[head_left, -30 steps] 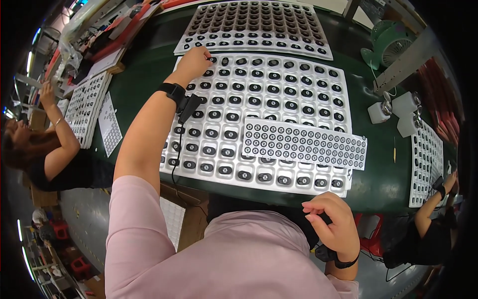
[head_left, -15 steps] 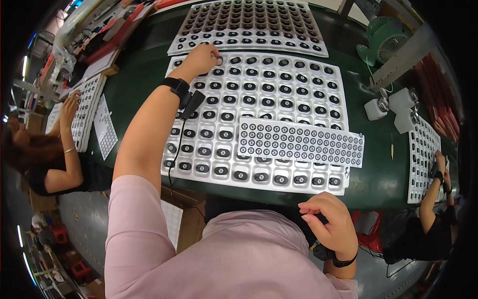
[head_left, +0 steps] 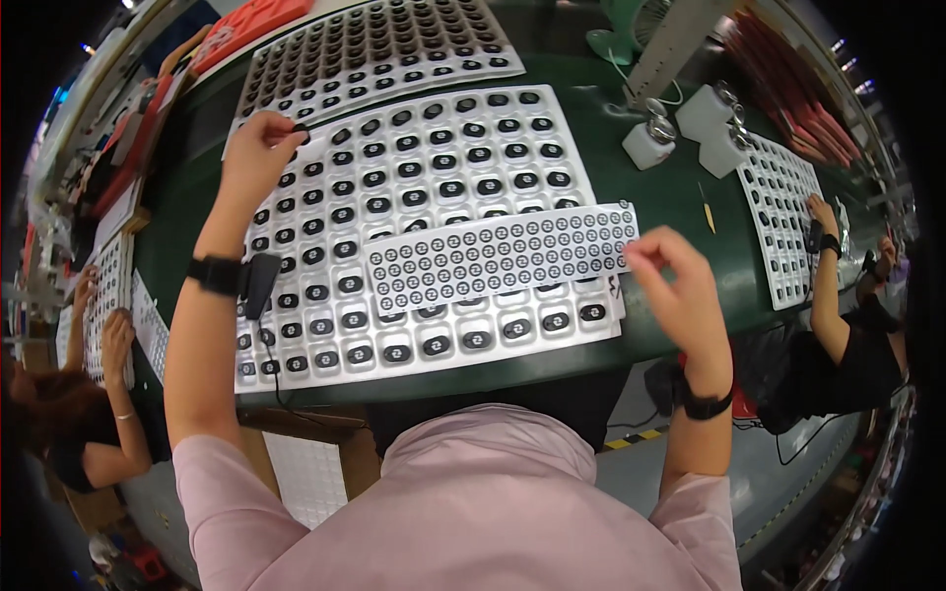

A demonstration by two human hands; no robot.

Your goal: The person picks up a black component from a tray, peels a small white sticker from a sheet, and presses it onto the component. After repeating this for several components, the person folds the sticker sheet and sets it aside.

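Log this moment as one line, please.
left hand: on tray far-left corner | right hand: at sticker sheet right end | sheet lies across tray

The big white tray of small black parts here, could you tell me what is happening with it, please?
A person in a pink shirt works at a green table. Their left hand rests on the far left corner of the white tray, fingertips on a black part. Their right hand pinches the right end of a sticker sheet lying across the tray. Other people handle similar trays on both sides.
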